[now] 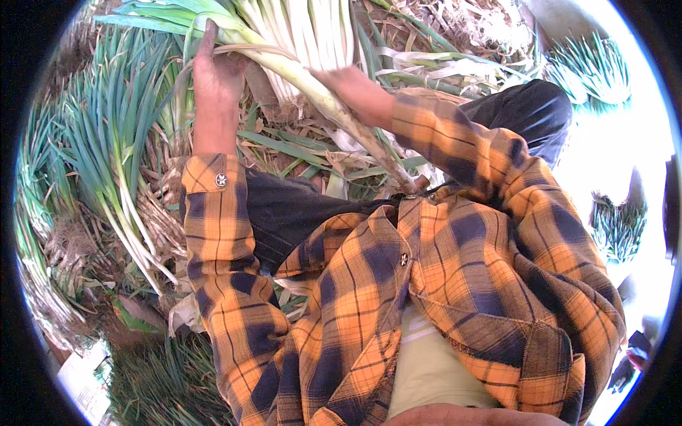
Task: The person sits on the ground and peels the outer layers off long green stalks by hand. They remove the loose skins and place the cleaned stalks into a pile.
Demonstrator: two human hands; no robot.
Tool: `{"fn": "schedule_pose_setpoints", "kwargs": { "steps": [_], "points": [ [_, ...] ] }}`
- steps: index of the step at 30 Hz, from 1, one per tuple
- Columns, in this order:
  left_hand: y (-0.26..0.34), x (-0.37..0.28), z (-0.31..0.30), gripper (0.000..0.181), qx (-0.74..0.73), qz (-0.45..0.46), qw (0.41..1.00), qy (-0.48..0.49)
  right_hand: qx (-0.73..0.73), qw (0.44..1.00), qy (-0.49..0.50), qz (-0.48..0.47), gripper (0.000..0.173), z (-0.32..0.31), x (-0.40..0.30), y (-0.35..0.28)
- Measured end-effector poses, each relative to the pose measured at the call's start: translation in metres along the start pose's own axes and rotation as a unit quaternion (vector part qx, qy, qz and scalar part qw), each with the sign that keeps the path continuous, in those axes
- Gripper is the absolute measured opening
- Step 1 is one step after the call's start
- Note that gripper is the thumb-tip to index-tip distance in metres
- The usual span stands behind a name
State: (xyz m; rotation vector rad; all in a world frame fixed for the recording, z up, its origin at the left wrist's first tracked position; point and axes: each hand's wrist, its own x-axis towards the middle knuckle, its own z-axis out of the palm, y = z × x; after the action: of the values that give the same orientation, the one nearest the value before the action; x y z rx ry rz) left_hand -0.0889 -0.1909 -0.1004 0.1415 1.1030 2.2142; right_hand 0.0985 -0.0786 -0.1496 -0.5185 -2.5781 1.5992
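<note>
A long green onion [341,112] slants across the view, its green leaves at the upper left and its root end near my lap. My left hand [221,74] grips it below the leaves, with the thumb across the stalk. My right hand [354,93] is blurred, fingers curled against the upper side of the pale shaft; whether they grip the stalk or a strip of its skin is unclear. A dry, thin leaf strip [256,49] lies along the stalk. Just beyond both hands rests a pile of cleaned white-stemmed onions [303,37], roots towards me.
Uncleaned onions with soil on their roots [117,122] are heaped on the left. Stripped leaves and skins [298,146] litter the ground before my bent legs [314,205]. More bundles [591,69] stand at the upper right in bright light. A root pile [495,32] lies at the top.
</note>
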Motion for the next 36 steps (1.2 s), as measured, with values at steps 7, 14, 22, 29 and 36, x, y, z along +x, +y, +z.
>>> {"fn": "schedule_pose_setpoints", "kwargs": {
  "steps": [7,14,22,29,36],
  "points": [
    [0.015,0.008,-0.010,0.043,0.017,0.047,0.998,0.041,-0.332,0.893,-0.280,0.117,0.037,-0.003,-0.099,0.132],
    [-0.020,-0.005,0.027,0.039,0.149,0.092,0.979,0.109,0.077,0.993,0.063,-0.070,0.054,-0.010,0.042,-0.038],
    [-0.023,-0.004,0.013,0.043,0.109,0.061,0.988,0.095,0.264,0.946,0.178,0.053,0.032,0.008,0.064,-0.043],
    [-0.011,-0.001,-0.004,0.039,0.011,-0.022,0.991,0.129,0.047,0.980,0.114,-0.155,0.022,0.013,0.007,-0.044],
    [0.004,0.003,-0.012,0.062,0.156,0.218,0.960,0.086,-0.254,0.930,-0.211,-0.159,0.019,0.016,-0.085,0.080]
  ]
}}
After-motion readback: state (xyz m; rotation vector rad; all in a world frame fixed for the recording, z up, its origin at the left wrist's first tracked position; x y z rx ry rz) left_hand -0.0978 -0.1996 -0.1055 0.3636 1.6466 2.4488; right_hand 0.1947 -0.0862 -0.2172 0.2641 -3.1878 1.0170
